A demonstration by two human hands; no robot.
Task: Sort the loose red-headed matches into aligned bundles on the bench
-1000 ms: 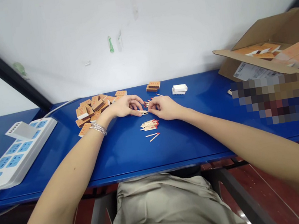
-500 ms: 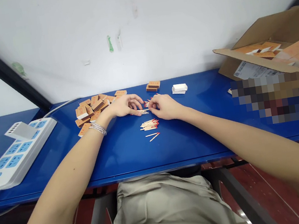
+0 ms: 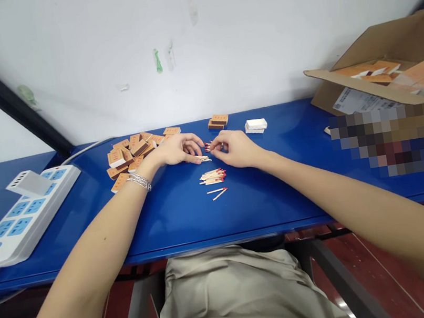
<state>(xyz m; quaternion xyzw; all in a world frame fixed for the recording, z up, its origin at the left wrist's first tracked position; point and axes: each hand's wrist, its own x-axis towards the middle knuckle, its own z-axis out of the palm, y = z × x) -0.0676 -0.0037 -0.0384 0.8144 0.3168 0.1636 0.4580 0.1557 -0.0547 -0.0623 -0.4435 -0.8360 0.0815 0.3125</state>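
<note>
My left hand [image 3: 177, 151] lies curled at the middle of the blue table [image 3: 174, 223], its fingertips at a small bunch of wooden matchsticks [image 3: 203, 158]. Silver bracelets [image 3: 139, 181] circle that wrist. My right hand [image 3: 235, 149] reaches in from the right, with fingertips pinched at red-tipped match heads [image 3: 207, 147]. Just below both hands lies a loose pile of red-tipped matches [image 3: 212, 177], and two single matches [image 3: 217, 193] sit nearer me. A heap of orange matchboxes [image 3: 131, 152] lies left of my left hand.
Two stacked orange matchboxes [image 3: 218, 121] and white box trays [image 3: 256, 126] stand near the wall. A white-and-blue power strip [image 3: 24, 213] lies at the left. An open cardboard carton [image 3: 379, 54] holding orange sleeves sits at the right, beside a pixelated patch.
My right hand has shifted slightly left, its fingers stretching further towards the match heads. The left hand and the matches on the table look the same, apart from a small shift of the view.
</note>
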